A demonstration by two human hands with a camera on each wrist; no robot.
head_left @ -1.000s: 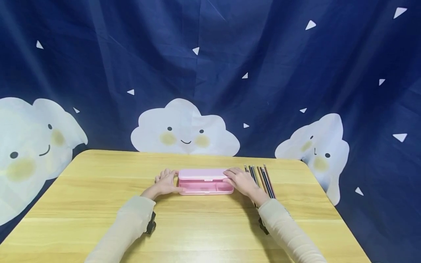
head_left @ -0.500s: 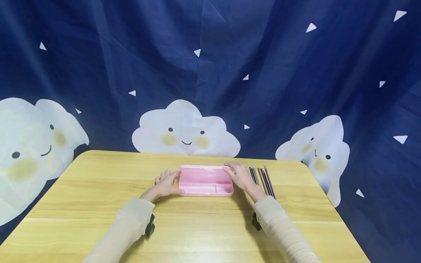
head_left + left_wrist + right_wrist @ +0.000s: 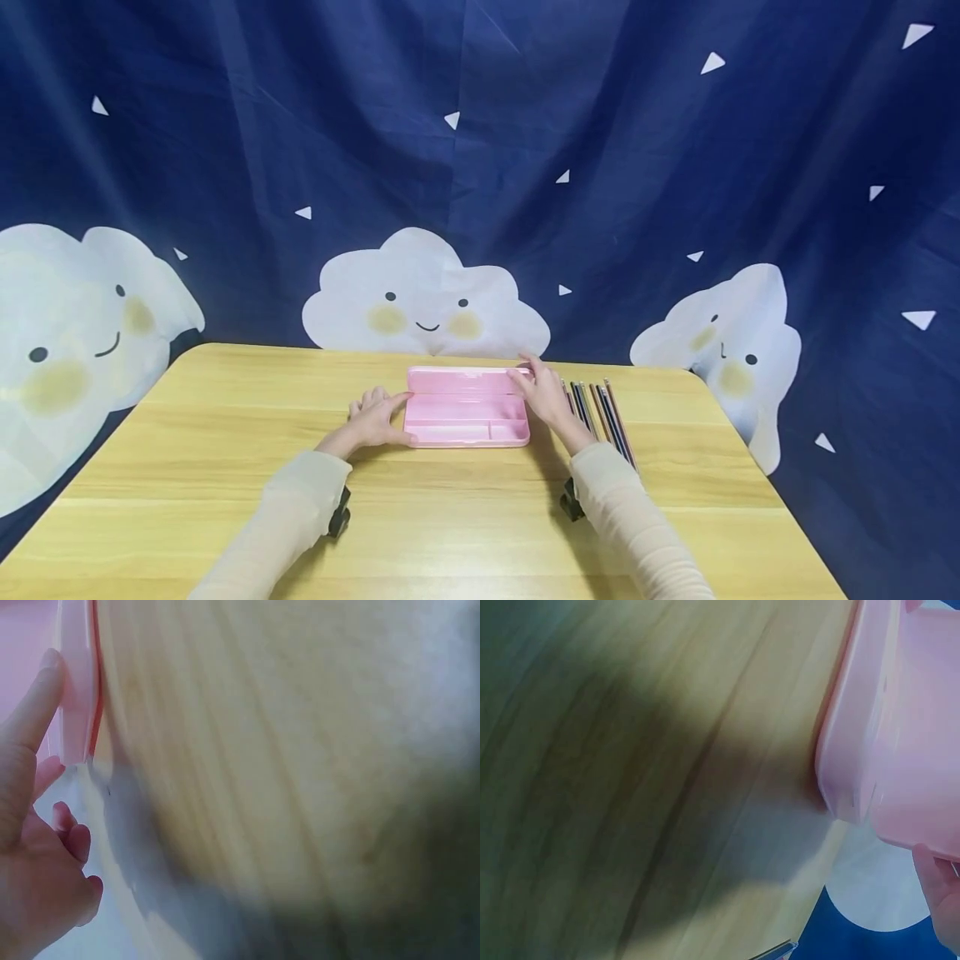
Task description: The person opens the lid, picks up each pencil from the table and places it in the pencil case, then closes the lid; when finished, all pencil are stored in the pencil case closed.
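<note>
A pink pencil case (image 3: 450, 410) stands unfolded on the table, its inside divided into compartments. Behind its body the lid (image 3: 450, 381) is swung up and back. My left hand (image 3: 365, 423) holds the case's left end, thumb at the front corner and index finger at the rear one. In the left wrist view the thumb lies along the case's end wall (image 3: 77, 697), the other fingers loosely bent. My right hand (image 3: 546, 400) grips the lid's right edge. Only part of that hand shows in the right wrist view, at the lid's corner (image 3: 922, 765).
Several pencils (image 3: 615, 421) lie side by side on the wooden table (image 3: 450, 525), just right of the case and close to my right forearm. Beyond the table's far edge hangs a dark blue curtain (image 3: 600, 125) with white clouds.
My right hand has moved up and back, swinging the lid from partly lowered to raised behind the case. My left hand has stayed at the left end.
</note>
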